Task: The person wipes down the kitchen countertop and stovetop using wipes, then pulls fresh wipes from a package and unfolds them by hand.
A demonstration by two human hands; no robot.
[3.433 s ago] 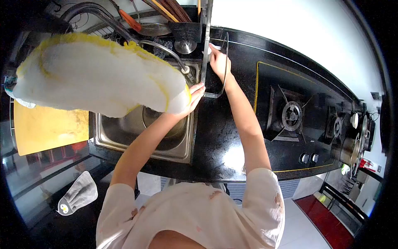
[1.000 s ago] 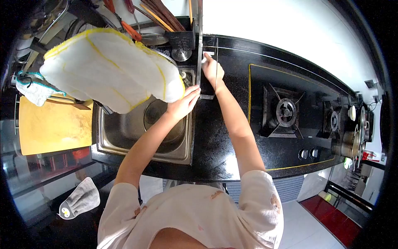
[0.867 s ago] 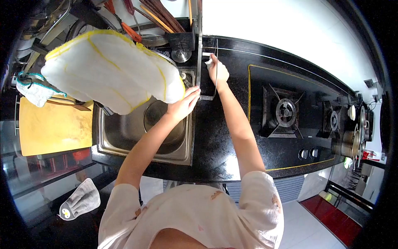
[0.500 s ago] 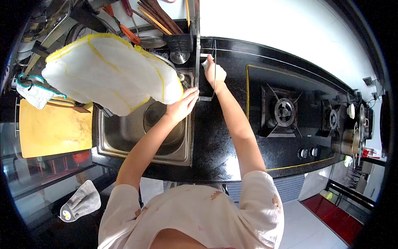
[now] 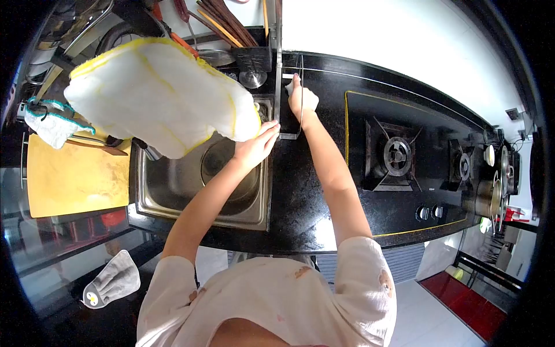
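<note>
My left hand (image 5: 252, 149) reaches over the sink, its fingertips closed on the lower end of a metal rack's upright (image 5: 278, 110). My right hand (image 5: 303, 99) is in a fist, thumb up, inside the thin wire loop (image 5: 301, 63) on the rack's right side. A bit of white cloth (image 5: 289, 88) pokes out of this fist; most of it is hidden. Beside my left hand, a large white cloth with yellow edging (image 5: 156, 95) hangs over the rack and sink, its lower right corner by my fingers.
Below lies the steel sink (image 5: 243, 217). A yellow cutting board (image 5: 75, 179) stands at left, under a small teal-edged cloth (image 5: 55, 127). Chopsticks fill a black holder (image 5: 254, 58). To the right is a gas stove (image 5: 398, 156). A grey towel (image 5: 115, 280) hangs lower left.
The rack and the white cloth hanging from it have shifted slightly right and up. Both hands keep almost the same places, the right one a touch higher and further right.
</note>
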